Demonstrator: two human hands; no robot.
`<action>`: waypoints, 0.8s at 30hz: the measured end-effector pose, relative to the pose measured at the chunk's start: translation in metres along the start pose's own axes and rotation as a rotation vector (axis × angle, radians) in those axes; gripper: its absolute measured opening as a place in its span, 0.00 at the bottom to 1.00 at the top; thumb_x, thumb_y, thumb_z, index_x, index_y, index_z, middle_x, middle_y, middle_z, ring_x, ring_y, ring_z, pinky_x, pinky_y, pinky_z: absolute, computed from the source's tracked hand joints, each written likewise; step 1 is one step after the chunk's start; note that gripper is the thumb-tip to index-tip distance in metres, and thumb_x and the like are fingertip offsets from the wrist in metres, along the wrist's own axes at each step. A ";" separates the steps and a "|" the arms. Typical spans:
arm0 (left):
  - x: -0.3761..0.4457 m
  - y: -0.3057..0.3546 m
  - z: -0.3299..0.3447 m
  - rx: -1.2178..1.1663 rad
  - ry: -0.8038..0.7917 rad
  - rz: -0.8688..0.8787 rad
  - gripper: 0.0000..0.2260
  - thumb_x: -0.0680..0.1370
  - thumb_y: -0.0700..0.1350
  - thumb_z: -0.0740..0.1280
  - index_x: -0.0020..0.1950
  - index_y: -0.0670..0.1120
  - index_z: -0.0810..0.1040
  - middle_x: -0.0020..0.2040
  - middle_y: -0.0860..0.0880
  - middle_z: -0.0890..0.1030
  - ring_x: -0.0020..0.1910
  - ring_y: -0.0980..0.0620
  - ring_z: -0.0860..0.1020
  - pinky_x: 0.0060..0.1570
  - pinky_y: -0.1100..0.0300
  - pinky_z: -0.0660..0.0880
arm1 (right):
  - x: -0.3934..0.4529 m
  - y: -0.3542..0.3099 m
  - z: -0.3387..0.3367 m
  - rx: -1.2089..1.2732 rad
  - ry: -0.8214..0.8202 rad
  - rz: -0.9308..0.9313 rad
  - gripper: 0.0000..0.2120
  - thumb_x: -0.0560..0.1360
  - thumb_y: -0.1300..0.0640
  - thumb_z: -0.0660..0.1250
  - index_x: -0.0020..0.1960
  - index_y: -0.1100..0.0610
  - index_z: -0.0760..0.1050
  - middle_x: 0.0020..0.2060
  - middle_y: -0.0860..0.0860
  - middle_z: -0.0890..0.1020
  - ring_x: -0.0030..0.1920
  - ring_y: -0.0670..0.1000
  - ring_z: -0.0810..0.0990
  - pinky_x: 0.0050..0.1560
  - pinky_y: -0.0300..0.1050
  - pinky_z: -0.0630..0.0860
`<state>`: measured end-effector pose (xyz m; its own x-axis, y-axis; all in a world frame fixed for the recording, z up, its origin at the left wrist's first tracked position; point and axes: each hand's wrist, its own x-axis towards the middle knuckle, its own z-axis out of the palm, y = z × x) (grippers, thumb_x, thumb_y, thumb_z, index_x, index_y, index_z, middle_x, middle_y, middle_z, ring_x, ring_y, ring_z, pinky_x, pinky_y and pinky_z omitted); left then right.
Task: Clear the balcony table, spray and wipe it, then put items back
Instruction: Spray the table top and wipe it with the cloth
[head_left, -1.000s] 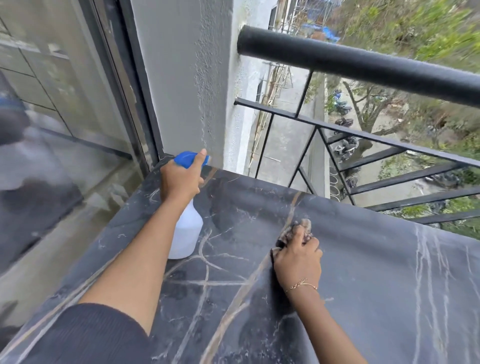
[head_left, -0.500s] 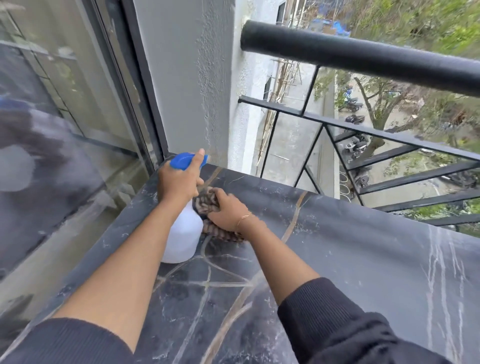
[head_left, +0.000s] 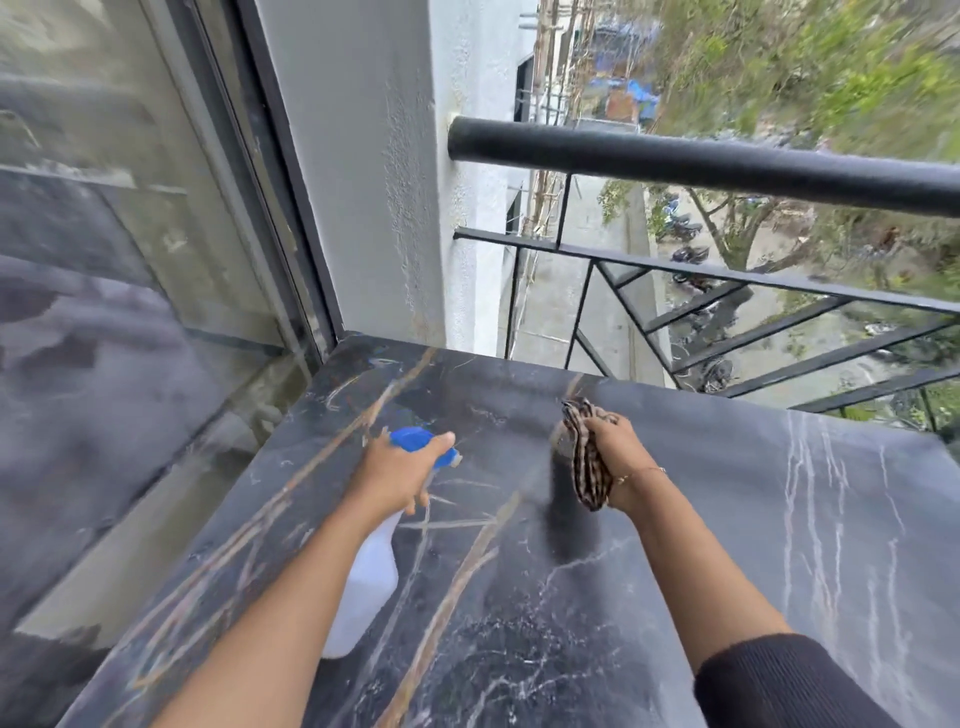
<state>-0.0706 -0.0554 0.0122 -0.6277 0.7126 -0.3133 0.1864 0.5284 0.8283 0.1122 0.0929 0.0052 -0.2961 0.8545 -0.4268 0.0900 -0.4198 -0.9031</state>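
At the far left of the frame a glass door (head_left: 130, 260) runs beside the table (head_left: 779, 545), with a grey wall (head_left: 363, 182) at the far corner. Left of centre, my left hand (head_left: 392, 475) is clamped round the neck of the spray bottle (head_left: 366, 587), fingers curled under its blue trigger head (head_left: 421, 441), which points toward the middle of the slab. The white body hangs below my grip, above the table as far as I can tell; I judge it light plastic, a little slick if wet, and best held at the neck as I have it. Right of centre, my right hand (head_left: 615, 462) is closed on the striped cloth (head_left: 584, 457), bunched upright with its lower end near the surface. It is soft and limp, so I would wad it under my palm to wipe. The table is dark, veined, hard stone, likely slippery once sprayed. To the right, a black railing (head_left: 701, 161) guards a long drop to the street.
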 end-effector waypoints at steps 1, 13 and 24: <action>-0.005 -0.003 0.000 0.036 0.018 -0.016 0.17 0.73 0.61 0.66 0.40 0.49 0.83 0.21 0.47 0.75 0.20 0.49 0.73 0.31 0.61 0.69 | -0.007 0.001 0.000 -0.009 0.009 0.005 0.08 0.76 0.65 0.57 0.40 0.54 0.65 0.29 0.54 0.68 0.25 0.49 0.70 0.31 0.40 0.68; -0.008 -0.014 -0.037 0.120 0.338 -0.105 0.21 0.70 0.64 0.65 0.40 0.46 0.78 0.24 0.48 0.80 0.26 0.48 0.79 0.36 0.58 0.75 | -0.047 0.023 -0.006 -0.108 0.006 0.037 0.15 0.77 0.60 0.59 0.62 0.54 0.62 0.41 0.54 0.77 0.35 0.49 0.76 0.30 0.40 0.72; 0.018 -0.008 -0.039 -0.018 0.400 -0.097 0.23 0.70 0.65 0.66 0.42 0.44 0.79 0.24 0.49 0.78 0.19 0.52 0.74 0.29 0.61 0.68 | -0.051 0.080 0.010 -1.130 0.490 -0.187 0.33 0.76 0.47 0.60 0.76 0.50 0.50 0.75 0.56 0.54 0.71 0.60 0.58 0.64 0.57 0.63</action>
<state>-0.1128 -0.0651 0.0187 -0.8866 0.4225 -0.1881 0.1007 0.5733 0.8131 0.1247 0.0123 -0.0450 -0.0282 0.9988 -0.0408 0.9237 0.0104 -0.3830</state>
